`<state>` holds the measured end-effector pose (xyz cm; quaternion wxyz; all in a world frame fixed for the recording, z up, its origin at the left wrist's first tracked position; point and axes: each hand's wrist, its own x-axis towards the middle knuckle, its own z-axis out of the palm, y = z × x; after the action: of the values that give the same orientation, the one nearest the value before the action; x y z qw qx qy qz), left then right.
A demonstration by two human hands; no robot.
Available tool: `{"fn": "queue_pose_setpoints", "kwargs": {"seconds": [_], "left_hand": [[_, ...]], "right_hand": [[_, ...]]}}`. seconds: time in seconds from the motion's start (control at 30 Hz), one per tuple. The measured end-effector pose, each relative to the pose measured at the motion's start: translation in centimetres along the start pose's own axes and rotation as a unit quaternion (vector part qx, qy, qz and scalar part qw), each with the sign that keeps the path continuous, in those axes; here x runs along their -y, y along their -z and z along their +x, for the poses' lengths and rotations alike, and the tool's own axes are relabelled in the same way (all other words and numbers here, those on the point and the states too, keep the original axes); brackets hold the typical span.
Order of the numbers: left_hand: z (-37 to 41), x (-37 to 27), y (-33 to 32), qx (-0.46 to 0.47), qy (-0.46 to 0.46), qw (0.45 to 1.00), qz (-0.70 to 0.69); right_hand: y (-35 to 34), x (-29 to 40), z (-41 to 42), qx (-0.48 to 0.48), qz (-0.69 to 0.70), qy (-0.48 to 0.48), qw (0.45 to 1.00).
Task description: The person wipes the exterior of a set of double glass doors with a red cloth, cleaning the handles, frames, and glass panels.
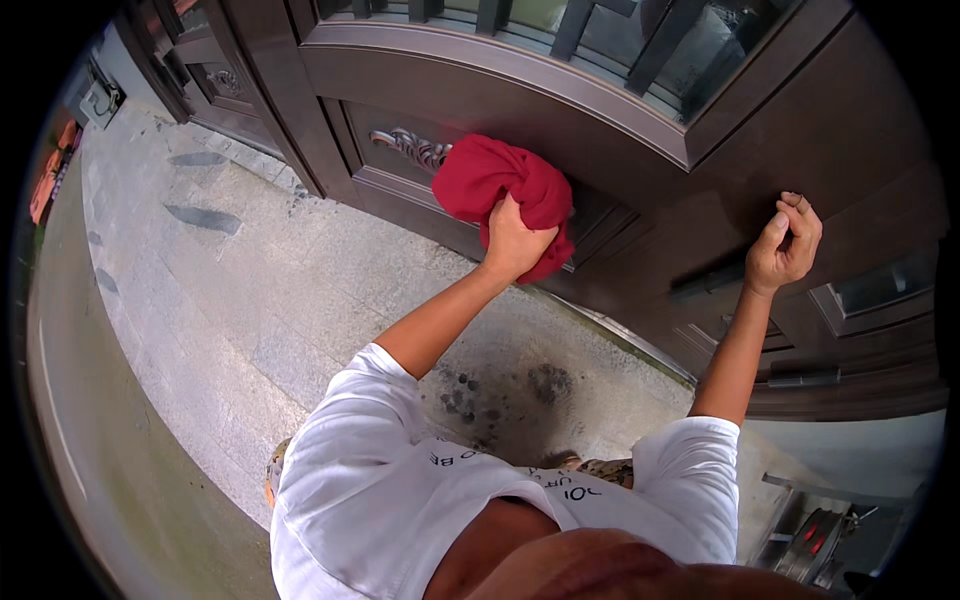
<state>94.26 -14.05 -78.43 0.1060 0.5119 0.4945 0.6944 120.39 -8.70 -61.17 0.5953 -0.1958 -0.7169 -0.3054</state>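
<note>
A bunched red cloth (pixel 510 176) is gripped in my left hand (pixel 517 240) and lies against the recessed lower panel of a brown door (pixel 480 105). The cloth covers part of a silvery scroll ornament (pixel 412 148) on that panel. My right hand (pixel 786 244) is held up near the door's surface at the right, its fingers curled and nothing seen in them. Whether its fingertips touch the door cannot be told. Below that hand a dark bar-shaped handle (pixel 709 279) is fixed to the door.
Metal bars (pixel 574 26) cross the window above the panel. Grey stone paving (pixel 300 277) with dark wet patches lies below the door. A grey box (pixel 101 103) stands at the far left. At the lower right is a metal rack or frame (pixel 810 536).
</note>
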Motion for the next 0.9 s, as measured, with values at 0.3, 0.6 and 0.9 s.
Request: {"fn": "queue_pose_setpoints", "kwargs": {"seconds": [0.3,0.6,0.9], "left_hand": [[5.9,-3.7,4.9,-0.113,-0.151,0.97,0.151],[0.9,-1.0,3.2,0.257,0.053,0.944,0.198],[-3.7,-13.9,11.8,0.479,0.043,0.876,0.031]], "right_hand": [[-0.9,-0.4,0.9,-0.083,0.045,-0.018,0.995],[-1.4,-0.4,0.2,-0.064,0.034,-0.003,0.997],[-2.5,6.7,2.3,0.072,0.192,-0.025,0.978]]}}
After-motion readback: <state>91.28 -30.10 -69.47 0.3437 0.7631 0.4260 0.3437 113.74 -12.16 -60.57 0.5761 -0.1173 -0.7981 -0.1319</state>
